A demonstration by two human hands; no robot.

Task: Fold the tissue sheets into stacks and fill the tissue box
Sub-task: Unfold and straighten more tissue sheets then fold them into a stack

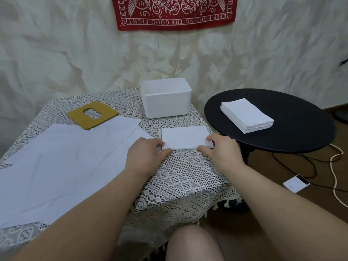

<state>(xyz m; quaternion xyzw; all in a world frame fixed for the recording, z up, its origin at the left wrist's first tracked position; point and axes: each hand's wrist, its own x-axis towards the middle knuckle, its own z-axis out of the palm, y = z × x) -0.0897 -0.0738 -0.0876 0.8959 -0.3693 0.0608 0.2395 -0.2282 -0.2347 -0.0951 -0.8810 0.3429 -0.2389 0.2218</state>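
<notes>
A small folded stack of white tissues (185,137) lies on the lace-covered table (180,178). My left hand (145,153) grips its near left corner, and my right hand (220,149) grips its near right corner. Behind it stands the white tissue box (166,97), lid off. Its mustard-yellow lid (92,114) with an oval slot lies flat to the left. Large unfolded white sheets (62,166) spread over the table's left half. A second folded stack (246,114) rests on the round black side table (293,132).
A red bandana (173,12) hangs on the white draped wall. On the brown floor at right lie a white phone (296,183) and cables (335,166). My knee (192,243) shows below the table's near edge.
</notes>
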